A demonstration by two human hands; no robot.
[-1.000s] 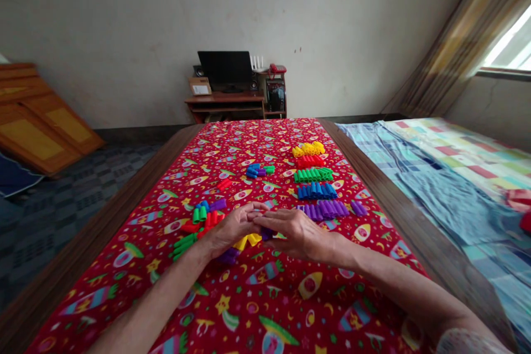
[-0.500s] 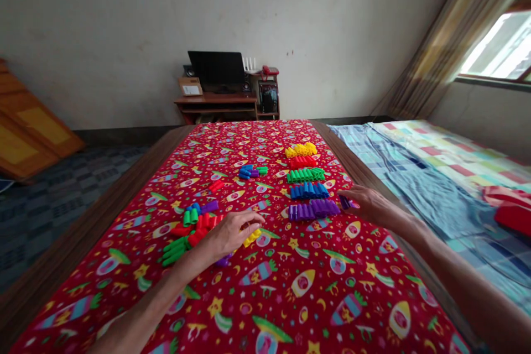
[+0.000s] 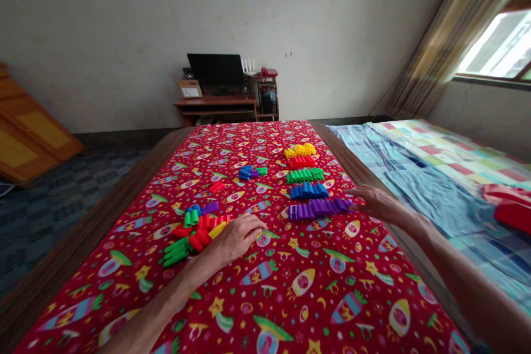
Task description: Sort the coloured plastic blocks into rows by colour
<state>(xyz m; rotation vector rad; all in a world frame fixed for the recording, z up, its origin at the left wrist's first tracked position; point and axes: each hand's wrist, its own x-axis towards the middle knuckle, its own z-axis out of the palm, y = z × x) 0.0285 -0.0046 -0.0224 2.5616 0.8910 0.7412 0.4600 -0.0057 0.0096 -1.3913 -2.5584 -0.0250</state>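
- Fingers of the left hand (image 3: 238, 237) curl close together, low over the red cloth (image 3: 274, 301); whether they grip anything cannot be told, the palm side being hidden.
- Far left, green tubes (image 3: 176, 253) lie side by side, long axes running mostly crosswise, apart from the left fingertips.
- Next to them, red tubes (image 3: 201, 239) crowd together, some pointing away from the person, others slanted.
- Just left of the left hand's knuckles rests a yellow tube (image 3: 218, 229), its long axis slanting away and to the right; the left hand is clearly nearer to it.
- Beyond that hand, at center, a mixed cluster (image 3: 245, 172) of blue, purple and green lies well apart from both hands.
- Right of center, stepping toward the person: yellow row (image 3: 301, 150), red row (image 3: 302, 163), green row (image 3: 305, 176), blue row (image 3: 309, 191) and, nearest, purple row (image 3: 317, 209).
- Each piece in the purple row points roughly away from the person, while the row itself runs left to right.
- Far right, the right hand (image 3: 379, 204) hovers with fingers apart beside that row's right end; the end tube (image 3: 346, 206) lies just left of the fingertips, nearer this hand by far, though whether they touch is too small to tell.
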